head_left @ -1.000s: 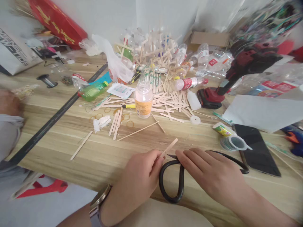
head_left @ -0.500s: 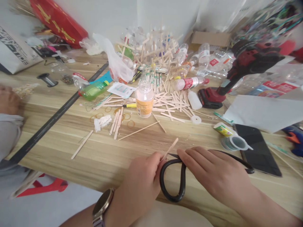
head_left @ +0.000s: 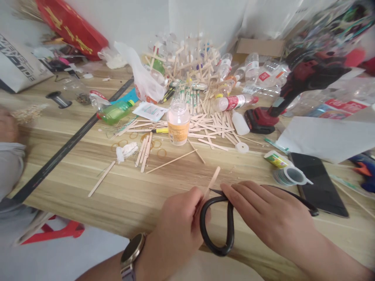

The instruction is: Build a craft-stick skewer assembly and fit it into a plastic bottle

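My left hand (head_left: pixel 183 218), with a watch (head_left: pixel 133 249) on its wrist, is closed around a wooden craft stick (head_left: pixel 215 177) whose rounded end points up and away. My right hand (head_left: pixel 269 214) grips black-handled scissors (head_left: pixel 203 222) near the pivot. One handle loop hangs between my hands, and the other reaches out to the right. The blade tip touches or lies very close to the side of the stick; my fingers cover most of the blades. A few craft sticks (head_left: pixel 145 153) lie beyond my left hand, near a clear jar (head_left: pixel 178 127) with an orange label.
A pile of craft sticks (head_left: pixel 216 128) and plastic bottles fills the back. To the right are a red and black power tool (head_left: pixel 265 119), a phone (head_left: pixel 319 185) and a roll of tape (head_left: pixel 290 176). At the left edge another person's hand (head_left: pixel 7 125) rests near dry stalks (head_left: pixel 31 113).
The stick now shows slightly more of its length above my left hand and has tilted a little more upright. The scissors' near loop has shifted slightly right and down.
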### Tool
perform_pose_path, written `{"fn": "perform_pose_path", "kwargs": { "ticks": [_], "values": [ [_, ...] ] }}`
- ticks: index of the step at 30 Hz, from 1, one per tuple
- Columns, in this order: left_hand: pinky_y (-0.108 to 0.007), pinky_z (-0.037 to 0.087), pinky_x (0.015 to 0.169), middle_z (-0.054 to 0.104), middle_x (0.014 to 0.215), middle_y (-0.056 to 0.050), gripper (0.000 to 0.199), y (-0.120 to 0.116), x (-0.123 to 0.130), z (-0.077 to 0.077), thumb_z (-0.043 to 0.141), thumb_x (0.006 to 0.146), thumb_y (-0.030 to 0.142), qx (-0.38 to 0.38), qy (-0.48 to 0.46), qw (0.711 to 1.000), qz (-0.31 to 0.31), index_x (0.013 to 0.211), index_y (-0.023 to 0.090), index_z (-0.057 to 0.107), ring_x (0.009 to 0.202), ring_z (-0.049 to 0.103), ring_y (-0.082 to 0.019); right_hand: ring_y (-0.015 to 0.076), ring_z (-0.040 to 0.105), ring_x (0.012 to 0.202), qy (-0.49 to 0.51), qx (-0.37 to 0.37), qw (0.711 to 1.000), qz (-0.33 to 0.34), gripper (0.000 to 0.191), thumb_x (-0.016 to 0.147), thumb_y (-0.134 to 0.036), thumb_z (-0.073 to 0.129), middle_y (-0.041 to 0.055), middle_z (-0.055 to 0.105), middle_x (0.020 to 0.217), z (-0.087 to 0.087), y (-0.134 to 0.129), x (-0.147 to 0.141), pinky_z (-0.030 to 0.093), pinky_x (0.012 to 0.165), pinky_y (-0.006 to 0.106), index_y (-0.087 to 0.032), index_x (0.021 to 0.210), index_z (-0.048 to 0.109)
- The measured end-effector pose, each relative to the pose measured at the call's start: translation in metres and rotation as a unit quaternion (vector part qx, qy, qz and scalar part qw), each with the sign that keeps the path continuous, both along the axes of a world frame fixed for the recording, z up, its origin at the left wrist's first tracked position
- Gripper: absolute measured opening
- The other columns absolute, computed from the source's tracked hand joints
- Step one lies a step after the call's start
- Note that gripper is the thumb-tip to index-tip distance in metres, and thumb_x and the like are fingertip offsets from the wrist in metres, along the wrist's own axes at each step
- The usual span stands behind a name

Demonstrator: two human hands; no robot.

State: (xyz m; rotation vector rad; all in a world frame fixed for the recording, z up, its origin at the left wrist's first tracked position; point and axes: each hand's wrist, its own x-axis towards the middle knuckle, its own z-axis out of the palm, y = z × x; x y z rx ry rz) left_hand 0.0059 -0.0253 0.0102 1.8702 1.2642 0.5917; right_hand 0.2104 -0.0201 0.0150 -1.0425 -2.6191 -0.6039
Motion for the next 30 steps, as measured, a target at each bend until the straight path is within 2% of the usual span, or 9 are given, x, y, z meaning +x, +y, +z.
{"fn": "perform_pose_path", "kwargs": {
  "ticks": [5,9,13,18,21,23,26,28,30],
  "values": [
    [-0.028,0.039,0.062,0.059,0.075,0.0,0.018,-0.006,0.004,-0.011,0.035,0.097,0.029,0.062,0.03,0.998,-0.002,0.084,0.022,0.044,0.07,0.058,-0.018,0.0195,0.062,0.074,-0.003,-0.003,1.0,0.0,0.035,0.098,-0.008,0.024,0.0078,0.069,0.081,0.007,0.001,-0.002,0.038,0.06,0.032,-0.01,0.105,0.058],
    [-0.029,0.04,0.06,0.056,0.074,0.0,0.017,-0.006,0.005,-0.017,0.034,0.098,0.03,0.12,0.054,0.991,0.0,0.084,0.022,0.043,0.066,0.056,-0.018,0.0191,0.062,0.075,0.001,0.0,1.0,-0.007,0.035,0.098,-0.007,0.025,0.008,0.07,0.082,0.008,0.001,-0.003,0.04,0.061,0.031,-0.011,0.104,0.059],
    [-0.028,0.041,0.06,0.058,0.073,-0.001,0.021,-0.003,0.004,-0.02,0.035,0.097,0.028,0.115,0.045,0.992,-0.003,0.081,0.021,0.046,0.065,0.057,-0.017,0.0198,0.062,0.076,-0.005,0.013,1.0,-0.015,0.034,0.097,-0.005,0.026,0.0082,0.07,0.083,0.007,0.0,-0.004,0.04,0.061,0.032,-0.01,0.105,0.059],
    [-0.027,0.042,0.062,0.062,0.072,-0.001,0.026,-0.002,0.004,-0.015,0.035,0.098,0.028,0.087,0.015,0.996,-0.022,0.079,0.02,0.051,0.066,0.058,-0.016,0.02,0.062,0.076,0.001,0.007,1.0,-0.021,0.033,0.096,-0.005,0.027,0.0087,0.071,0.084,0.006,-0.001,-0.004,0.04,0.062,0.033,-0.009,0.107,0.058],
    [-0.027,0.041,0.057,0.062,0.07,-0.001,0.025,-0.002,0.007,-0.014,0.035,0.097,0.025,0.129,0.051,0.99,-0.021,0.076,0.02,0.049,0.061,0.057,-0.016,0.0208,0.063,0.077,0.009,0.003,1.0,-0.027,0.032,0.096,-0.006,0.028,0.0097,0.071,0.086,0.005,-0.002,-0.005,0.041,0.063,0.034,-0.009,0.11,0.057],
    [-0.027,0.037,0.05,0.059,0.063,-0.001,0.024,-0.002,0.009,-0.015,0.034,0.095,0.02,0.208,0.088,0.974,-0.013,0.074,0.02,0.046,0.053,0.054,-0.016,0.0204,0.063,0.074,0.008,0.002,0.999,-0.033,0.032,0.096,-0.006,0.028,0.0097,0.071,0.084,0.006,-0.002,-0.007,0.041,0.062,0.033,-0.008,0.11,0.057],
    [-0.029,0.034,0.047,0.056,0.059,0.0,0.021,-0.001,0.01,-0.02,0.033,0.091,0.013,0.332,0.142,0.932,-0.01,0.077,0.021,0.046,0.049,0.052,-0.017,0.0191,0.064,0.066,0.011,-0.009,0.999,-0.039,0.03,0.096,-0.007,0.028,0.0091,0.072,0.078,0.006,-0.001,-0.013,0.042,0.057,0.031,-0.008,0.107,0.057],
    [-0.029,0.036,0.047,0.057,0.061,-0.001,0.017,0.0,0.01,-0.022,0.034,0.089,0.011,0.375,0.168,0.912,-0.014,0.081,0.02,0.047,0.05,0.054,-0.018,0.0179,0.064,0.06,0.038,-0.024,0.998,-0.049,0.031,0.096,-0.008,0.027,0.0081,0.071,0.074,0.003,-0.001,-0.016,0.041,0.053,0.03,-0.01,0.102,0.058],
    [-0.03,0.037,0.047,0.057,0.062,-0.003,0.015,0.001,0.009,-0.024,0.036,0.089,0.011,0.398,0.195,0.896,-0.021,0.081,0.018,0.047,0.05,0.055,-0.019,0.017,0.064,0.056,0.096,-0.072,0.991,-0.065,0.032,0.096,-0.011,0.027,0.0064,0.071,0.071,-0.001,0.0,-0.02,0.041,0.049,0.028,-0.013,0.096,0.06]
  ]
}}
